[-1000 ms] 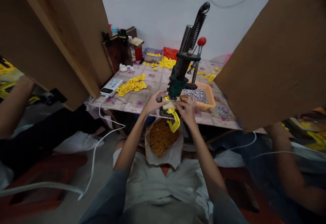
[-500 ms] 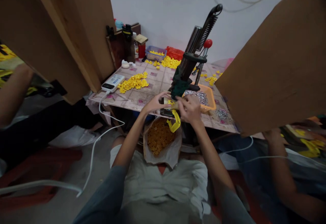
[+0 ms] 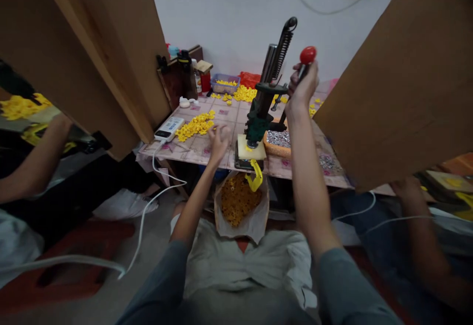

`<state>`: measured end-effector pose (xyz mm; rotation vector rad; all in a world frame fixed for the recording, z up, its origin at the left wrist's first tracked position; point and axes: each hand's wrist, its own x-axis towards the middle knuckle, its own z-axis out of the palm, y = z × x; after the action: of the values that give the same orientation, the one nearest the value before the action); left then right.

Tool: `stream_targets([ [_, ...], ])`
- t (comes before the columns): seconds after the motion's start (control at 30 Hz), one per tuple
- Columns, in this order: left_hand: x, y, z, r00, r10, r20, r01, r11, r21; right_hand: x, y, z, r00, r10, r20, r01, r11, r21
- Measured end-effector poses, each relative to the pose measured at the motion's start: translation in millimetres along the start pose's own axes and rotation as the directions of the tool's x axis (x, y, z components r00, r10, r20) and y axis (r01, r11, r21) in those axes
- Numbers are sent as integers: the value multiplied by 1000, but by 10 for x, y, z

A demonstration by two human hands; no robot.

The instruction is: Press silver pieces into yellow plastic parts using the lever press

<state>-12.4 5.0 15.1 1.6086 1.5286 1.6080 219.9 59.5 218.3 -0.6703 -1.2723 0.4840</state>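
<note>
No text can be read; the print on the white power bank (image 3: 169,129) by the desk's (image 3: 229,113) left edge is too small.

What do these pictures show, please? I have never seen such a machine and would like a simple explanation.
All is seen from one camera worn on the worker's head, looking forward and down. There is no robot. The machine looks like a hand press with a spring at the top. The bare right hand grips its lever just below the red knob. The left hand is near a pile of yellow pieces; whether it holds one, I cannot tell. On the table there are also an orange tray of small silvery parts and a white device. A bag of orange-yellow pieces sits below the table edge.
</note>
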Motion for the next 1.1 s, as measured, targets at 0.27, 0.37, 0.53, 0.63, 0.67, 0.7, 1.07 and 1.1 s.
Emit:
stream_targets([
  [0.27,278,-145,-191,977,-164,-135,213,747,629,-1103,-395,-335,990,-104,-93,93,989,-113],
  [0.37,280,-161,-199,970,-165,-177,242,689,683,-831,-14,-550,997,41,69,-2,871,-492],
  [0.53,224,-121,-213,977,-156,-148,214,665,715,-867,576,-887,827,557,73,-44,195,-980],
  [0.63,182,-80,-229,985,-149,-83,161,654,739,-947,730,-905,613,775,152,20,176,-984],
  [0.67,165,-69,-230,988,-140,-62,139,653,744,-943,751,-902,549,817,177,34,189,-981],
  [0.7,147,-60,-229,990,-130,-48,121,654,747,-927,760,-903,508,839,196,36,206,-978],
  [1.07,94,-153,-447,991,-128,-42,128,790,600,-954,739,-1027,577,748,328,-1,402,-916],
  [1.1,85,-147,-424,994,-111,-13,102,856,506,-972,746,-1023,609,728,315,-4,399,-917],
])
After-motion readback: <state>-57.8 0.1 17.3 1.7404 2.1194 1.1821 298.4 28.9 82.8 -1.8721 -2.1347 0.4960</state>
